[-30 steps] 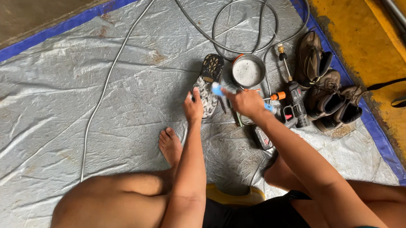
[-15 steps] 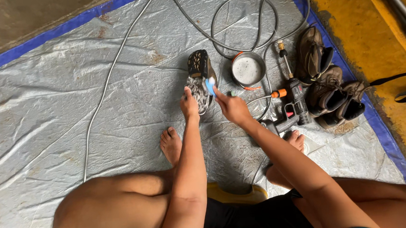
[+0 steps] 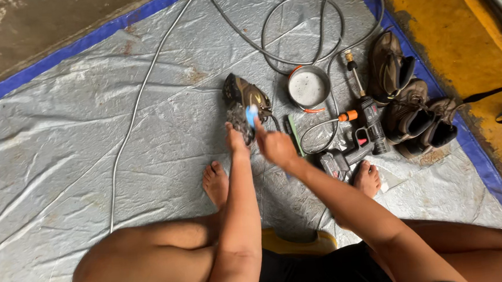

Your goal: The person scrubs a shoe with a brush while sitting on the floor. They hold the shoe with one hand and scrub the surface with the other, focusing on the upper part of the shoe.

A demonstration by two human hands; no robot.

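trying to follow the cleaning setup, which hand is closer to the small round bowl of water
Right. The right hand is just below-left of the round bowl, holding a blue brush against the shoe. The left hand grips the shoe farther left of the bowl.

shoe (image 3: 247, 95): brown | brush (image 3: 251, 115): blue | tarp (image 3: 87, 128): grey, blue edge | floor (image 3: 459, 24): yellow

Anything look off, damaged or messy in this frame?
Mostly dirt. The shoe steadied by the left hand has a mud-caked sole; the right hand holds a small blue brush against it. The grey tarp is creased and stained. Nothing looks broken or spilled.
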